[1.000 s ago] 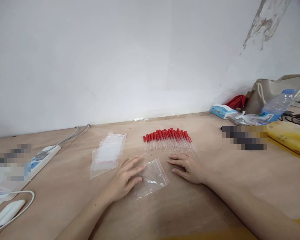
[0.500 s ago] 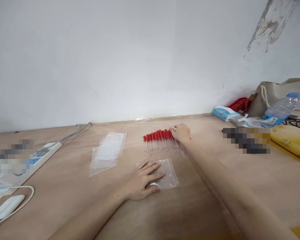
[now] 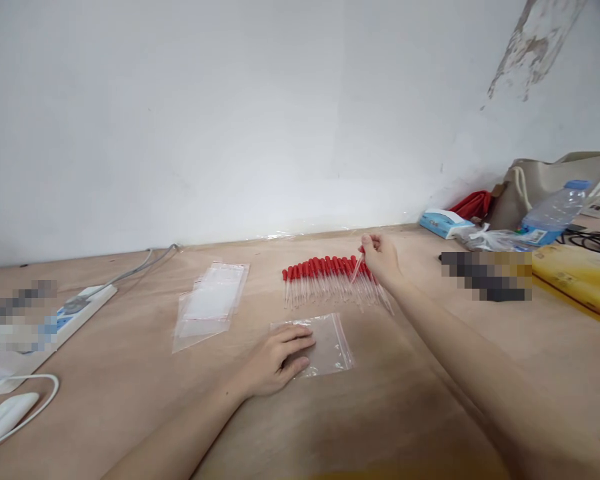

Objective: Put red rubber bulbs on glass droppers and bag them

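A row of glass droppers (image 3: 310, 283) with red rubber bulbs lies on the table, tips toward me. Just above the row's right end, my right hand (image 3: 381, 257) is closed on the red bulb of one dropper (image 3: 356, 270), its glass tube slanting down to the left. My left hand (image 3: 283, 357) lies flat, fingers stretched out, on a clear zip bag (image 3: 333, 347) in front of the row. The bag's zip edge faces right, and its left part is hidden under that hand. To the left lies a loose stack of clear bags (image 3: 213, 300).
On the left are a white power strip (image 3: 87, 303) with a grey cable and a white plug-like device (image 3: 7, 417). At the right stand a blue tissue pack (image 3: 445, 223), a plastic bottle (image 3: 555, 213), a beige bag (image 3: 555, 170) and a yellow package (image 3: 575, 277). A wall closes off the back.
My right hand has lifted a dropper up from the row's right end and shifted slightly right. My left hand stays on the bag, its fingers drawn a little closer together.
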`<state>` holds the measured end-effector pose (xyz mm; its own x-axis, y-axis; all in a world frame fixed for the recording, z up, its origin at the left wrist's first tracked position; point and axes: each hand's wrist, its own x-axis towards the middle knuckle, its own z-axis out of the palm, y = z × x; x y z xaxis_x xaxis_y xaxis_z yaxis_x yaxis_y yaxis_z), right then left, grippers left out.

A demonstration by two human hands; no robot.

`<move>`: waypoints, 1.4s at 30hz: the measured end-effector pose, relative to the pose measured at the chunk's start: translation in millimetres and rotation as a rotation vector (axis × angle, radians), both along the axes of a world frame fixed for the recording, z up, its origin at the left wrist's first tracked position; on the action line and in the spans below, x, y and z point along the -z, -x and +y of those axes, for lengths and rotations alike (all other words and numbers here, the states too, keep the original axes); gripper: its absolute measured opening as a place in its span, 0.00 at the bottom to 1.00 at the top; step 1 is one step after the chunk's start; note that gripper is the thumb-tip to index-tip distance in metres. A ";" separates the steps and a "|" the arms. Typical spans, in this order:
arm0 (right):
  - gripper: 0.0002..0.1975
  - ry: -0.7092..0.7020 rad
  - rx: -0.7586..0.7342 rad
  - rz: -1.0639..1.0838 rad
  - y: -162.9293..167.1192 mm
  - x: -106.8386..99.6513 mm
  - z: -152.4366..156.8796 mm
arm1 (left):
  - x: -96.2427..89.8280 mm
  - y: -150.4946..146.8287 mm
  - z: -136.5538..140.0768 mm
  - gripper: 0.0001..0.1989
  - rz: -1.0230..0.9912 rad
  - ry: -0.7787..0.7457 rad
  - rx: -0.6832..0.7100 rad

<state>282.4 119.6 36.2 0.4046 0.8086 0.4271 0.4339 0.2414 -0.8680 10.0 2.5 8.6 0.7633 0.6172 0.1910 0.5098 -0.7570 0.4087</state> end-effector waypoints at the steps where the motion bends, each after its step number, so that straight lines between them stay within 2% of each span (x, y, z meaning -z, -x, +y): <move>1: 0.17 -0.047 -0.046 0.122 -2.3 3.5 -12.0 | 0.7 0.1 0.5 0.18 0.002 0.004 -0.005; 3: 0.18 -0.031 -0.131 0.305 -5.0 15.5 -37.7 | 2.6 0.6 1.6 0.19 -0.004 0.009 -0.015; 5: 0.20 0.043 -0.178 0.434 -5.6 30.9 -61.4 | 4.0 1.0 2.4 0.18 -0.009 0.015 -0.018; 9: 0.20 0.096 -0.167 0.550 -3.2 53.9 -89.1 | 3.6 0.5 2.6 0.18 -0.005 0.022 -0.021; 16: 0.18 0.149 -0.197 0.623 5.1 58.9 -94.2 | 3.8 0.2 2.3 0.18 0.001 0.029 -0.024; 19: 0.18 0.232 -0.285 0.652 8.6 57.2 -98.3 | 4.1 0.3 1.5 0.20 -0.018 0.024 -0.037; 22: 0.19 0.335 -0.494 0.579 10.1 53.9 -104.5 | 3.8 -0.2 0.6 0.23 -0.023 0.025 -0.055; 24: 0.17 0.369 -0.632 0.421 9.4 52.4 -107.4 | 3.7 -0.5 0.3 0.24 -0.017 0.026 -0.061; 27: 0.14 0.344 -0.705 0.129 7.7 52.9 -108.8 | 3.7 -1.1 0.4 0.23 -0.017 0.024 -0.067; 29: 0.12 0.311 -0.717 0.009 8.2 53.8 -109.0 | 3.9 -1.8 0.8 0.23 -0.025 0.022 -0.070; 32: 0.13 0.300 -0.820 0.045 13.8 52.7 -111.0 | 4.4 -3.4 1.7 0.22 -0.034 0.023 -0.071; 37: 0.15 0.393 -1.074 0.320 29.0 47.0 -117.1 | 3.9 -6.4 1.5 0.22 -0.046 0.035 -0.077; 39: 0.15 0.410 -1.098 0.331 31.1 46.3 -117.0 | 2.3 -6.0 1.1 0.22 -0.048 0.047 -0.085; 42: 0.15 0.407 -1.024 0.273 27.2 48.8 -112.6 | -0.9 -1.0 1.5 0.21 -0.063 0.053 -0.117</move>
